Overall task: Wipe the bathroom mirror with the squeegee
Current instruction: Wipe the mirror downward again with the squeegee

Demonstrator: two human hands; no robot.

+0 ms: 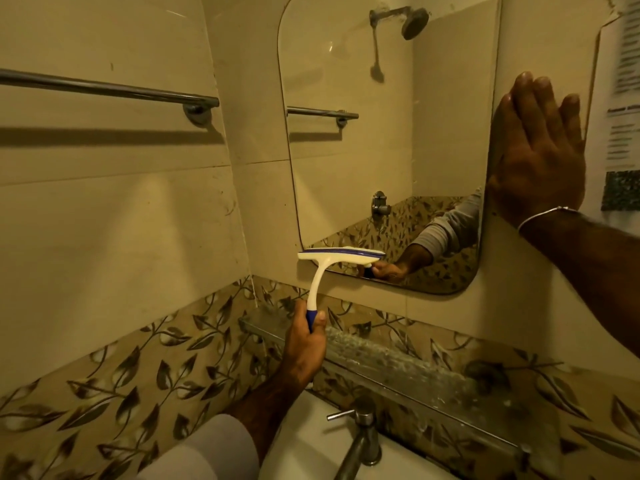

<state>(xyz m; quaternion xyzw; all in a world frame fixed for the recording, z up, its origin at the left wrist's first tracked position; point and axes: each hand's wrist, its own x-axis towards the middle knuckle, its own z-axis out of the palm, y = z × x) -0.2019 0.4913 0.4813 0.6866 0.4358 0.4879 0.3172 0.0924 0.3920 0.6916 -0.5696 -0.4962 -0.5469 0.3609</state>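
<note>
The bathroom mirror [381, 140] hangs on the beige tiled wall, rounded at its corners. My left hand [306, 344] grips the blue end of the white squeegee [337, 256]. Its blade lies level across the mirror's lower left corner, touching the glass. My right hand [540, 150] rests flat with fingers spread against the mirror's right edge, a thin bangle on the wrist. The mirror reflects my left hand, a sleeve and a shower head.
A glass shelf [381, 355] runs under the mirror. Below it sit a steel tap [360, 441] and the white basin [304, 445]. A towel rail [104, 88] crosses the left wall. Printed paper notices [623, 98] hang right of the mirror.
</note>
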